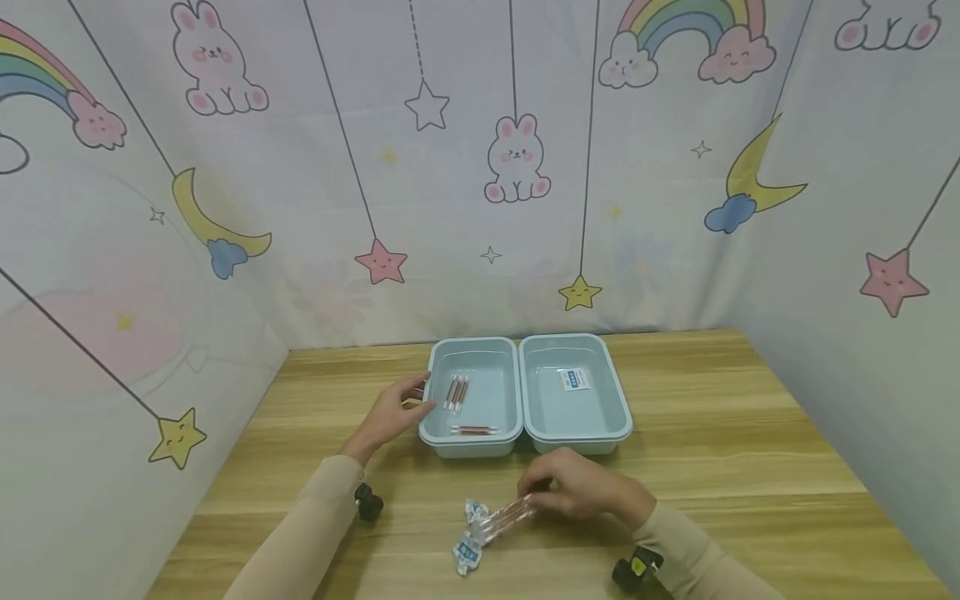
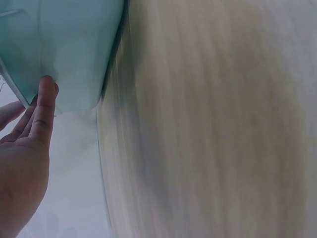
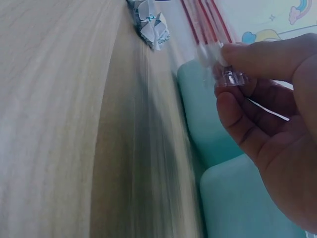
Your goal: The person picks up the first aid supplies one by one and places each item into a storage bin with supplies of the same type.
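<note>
My right hand [image 1: 573, 483] pinches one end of a clear packet of red-brown cotton swabs [image 1: 506, 521] between thumb and fingers, over the table. In the right wrist view the clear end of the packet [image 3: 230, 78] shows at the fingertips. My left hand [image 1: 390, 415] grips the left rim of the left light-blue bin [image 1: 471, 451]; in the left wrist view a finger lies along its outer wall. Inside that bin are two similar swab packets [image 1: 456, 393]. Two crumpled white-and-blue wrappers [image 1: 468, 552] lie by the held packet.
A second light-blue bin [image 1: 577, 447] stands directly right of the first, with a flat white-and-blue sachet [image 1: 574, 380] inside. Both stand on a wood-grain table [image 1: 705, 433] before a printed cloth backdrop [image 1: 450, 192] that also flanks both sides.
</note>
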Action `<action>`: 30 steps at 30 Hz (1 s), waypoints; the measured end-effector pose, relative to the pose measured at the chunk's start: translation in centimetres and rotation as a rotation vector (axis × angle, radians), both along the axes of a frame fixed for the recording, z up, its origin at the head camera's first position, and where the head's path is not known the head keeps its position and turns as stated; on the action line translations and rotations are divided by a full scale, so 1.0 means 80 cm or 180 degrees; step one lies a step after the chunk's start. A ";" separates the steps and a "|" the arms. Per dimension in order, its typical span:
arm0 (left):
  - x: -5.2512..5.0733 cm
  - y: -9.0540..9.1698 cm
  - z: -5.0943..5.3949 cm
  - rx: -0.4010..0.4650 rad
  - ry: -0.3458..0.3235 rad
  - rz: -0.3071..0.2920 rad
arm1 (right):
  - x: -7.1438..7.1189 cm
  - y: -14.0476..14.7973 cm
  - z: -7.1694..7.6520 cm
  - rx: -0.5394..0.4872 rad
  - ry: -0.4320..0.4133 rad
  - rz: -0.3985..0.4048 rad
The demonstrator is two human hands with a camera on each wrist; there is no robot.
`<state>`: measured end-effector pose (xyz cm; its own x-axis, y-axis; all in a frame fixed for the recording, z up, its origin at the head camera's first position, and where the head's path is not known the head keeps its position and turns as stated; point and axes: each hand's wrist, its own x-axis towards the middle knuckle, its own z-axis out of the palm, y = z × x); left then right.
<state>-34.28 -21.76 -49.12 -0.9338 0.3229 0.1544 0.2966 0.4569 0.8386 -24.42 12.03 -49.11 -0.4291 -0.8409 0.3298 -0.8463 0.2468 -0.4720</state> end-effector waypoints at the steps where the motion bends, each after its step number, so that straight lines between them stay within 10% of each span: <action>1: -0.001 0.000 0.000 0.0003 -0.0001 -0.0011 | -0.001 0.000 0.000 -0.0023 0.0035 -0.0003; 14: 0.028 0.011 0.041 0.0023 -0.0069 -0.0150 | 0.001 0.003 0.007 -0.0259 0.0009 -0.0087; 30: 0.027 0.010 0.041 0.0069 -0.0057 -0.0152 | -0.001 0.004 0.010 -0.0419 0.0007 -0.0209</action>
